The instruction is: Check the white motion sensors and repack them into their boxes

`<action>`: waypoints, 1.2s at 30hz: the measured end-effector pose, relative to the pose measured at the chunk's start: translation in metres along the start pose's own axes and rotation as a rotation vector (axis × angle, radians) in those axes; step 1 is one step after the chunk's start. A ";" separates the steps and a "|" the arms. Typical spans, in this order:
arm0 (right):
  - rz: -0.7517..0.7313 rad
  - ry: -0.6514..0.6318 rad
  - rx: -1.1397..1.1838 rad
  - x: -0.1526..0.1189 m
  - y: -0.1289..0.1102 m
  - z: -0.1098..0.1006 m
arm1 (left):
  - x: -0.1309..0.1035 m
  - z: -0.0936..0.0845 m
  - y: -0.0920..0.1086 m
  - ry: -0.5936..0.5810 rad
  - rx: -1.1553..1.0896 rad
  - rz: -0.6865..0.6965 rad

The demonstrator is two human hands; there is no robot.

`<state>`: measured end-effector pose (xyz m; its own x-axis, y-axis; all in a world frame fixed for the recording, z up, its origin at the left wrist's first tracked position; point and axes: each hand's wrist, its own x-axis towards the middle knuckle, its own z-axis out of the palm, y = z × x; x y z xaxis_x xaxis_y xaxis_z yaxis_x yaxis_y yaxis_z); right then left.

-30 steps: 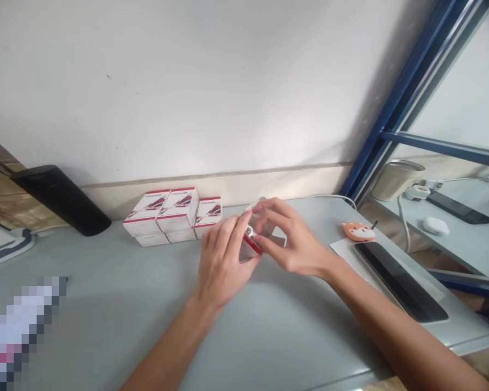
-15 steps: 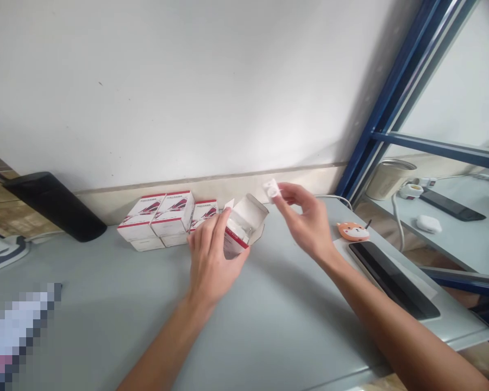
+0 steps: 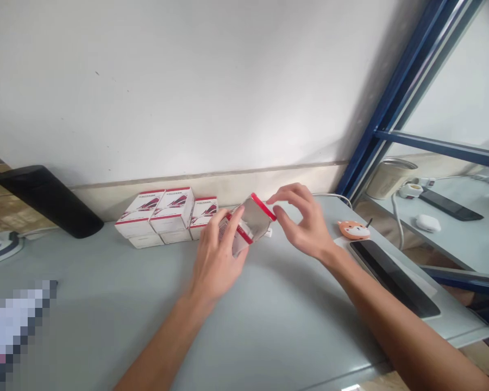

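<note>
My left hand (image 3: 218,252) is wrapped round a small white box with red trim (image 3: 244,233), tilted, its top open and its lid flap raised with a bright red edge. To the right of the flap, my right hand (image 3: 301,220) has its thumb and fingers apart; the thumb tip is at or very near the red edge, contact unclear. Nothing shows between those fingers. A bit of a small white piece (image 3: 269,232) shows just behind the box's right side. The inside of the box is mostly hidden.
Several closed white-and-red boxes (image 3: 171,209) stand stacked by the wall, left of my hands. A black cylinder (image 3: 51,201) leans farther left. On the right are an orange animal-face object (image 3: 353,230) and a black slab-like device (image 3: 393,277), beside a blue-framed mirror (image 3: 362,130).
The small white piece has left my right hand, and a white bit now shows behind the box. The box has tilted in my left hand, its red-edged flap now facing up near my right fingers.
</note>
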<state>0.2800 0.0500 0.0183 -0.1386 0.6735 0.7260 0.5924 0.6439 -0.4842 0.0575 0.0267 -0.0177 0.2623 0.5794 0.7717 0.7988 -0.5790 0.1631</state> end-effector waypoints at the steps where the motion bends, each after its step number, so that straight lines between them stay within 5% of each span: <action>1: -0.081 -0.055 0.030 0.001 -0.007 -0.005 | 0.000 -0.001 -0.001 -0.009 0.013 -0.017; 12: -0.354 -0.118 -0.213 -0.009 -0.026 0.001 | 0.003 -0.001 -0.009 0.021 0.089 0.016; 20: -0.074 -0.247 0.115 -0.011 -0.028 0.007 | 0.005 -0.005 -0.005 0.040 0.005 -0.023; 29: -0.060 -0.407 0.092 -0.015 -0.023 0.008 | 0.006 -0.011 -0.010 -0.082 0.085 0.168; 36: -0.097 -0.540 0.106 -0.010 -0.013 0.000 | 0.007 -0.015 -0.011 -0.136 0.074 0.141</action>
<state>0.2735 0.0347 0.0173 -0.5915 0.6820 0.4300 0.4778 0.7261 -0.4943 0.0424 0.0285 -0.0045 0.4412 0.5706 0.6927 0.7850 -0.6193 0.0102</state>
